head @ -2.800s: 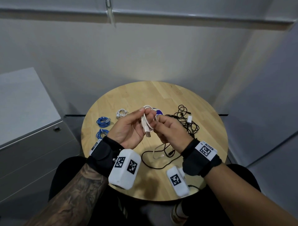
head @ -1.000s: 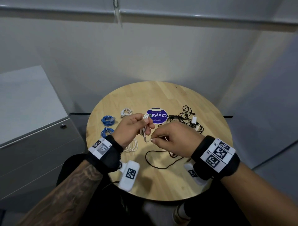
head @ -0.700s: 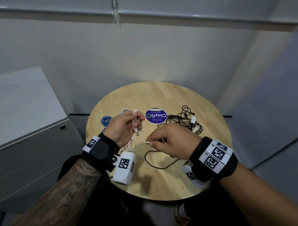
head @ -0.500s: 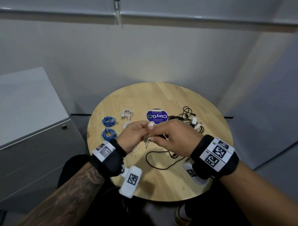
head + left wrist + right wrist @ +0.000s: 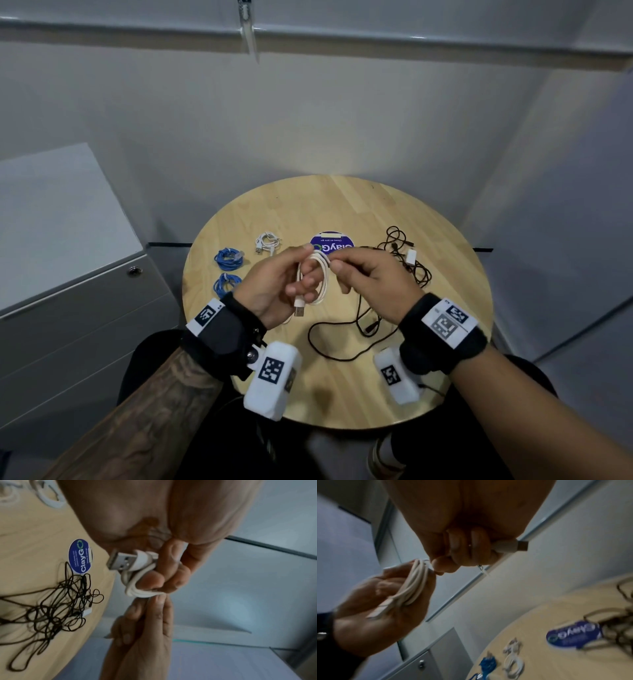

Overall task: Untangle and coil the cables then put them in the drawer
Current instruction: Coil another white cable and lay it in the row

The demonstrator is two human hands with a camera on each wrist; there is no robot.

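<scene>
Both forearms converge above the lap, wrists banded. Left hand (image 5: 274,291), at 9 o'clock, palm up, fingers curled round a cable (image 5: 320,281). Right hand (image 5: 373,281), at 3 o'clock, knuckles up, apparently pinching its top.

— Where does your head camera look from?

— From above my lap, forward and down: the round surface (image 5: 342,205) fills the middle, the wall lies toward 12 o'clock, the grey cabinet (image 5: 78,308) at 9 o'clock.

— And the wrist cameras?

— Very close, tipped up. My left one looks past my left hand (image 5: 154,524) to my right hand (image 5: 145,635); my right one does the reverse.

— What do they share?

— All three catch the white cable (image 5: 317,281) and the purple sticker (image 5: 337,244).
</scene>
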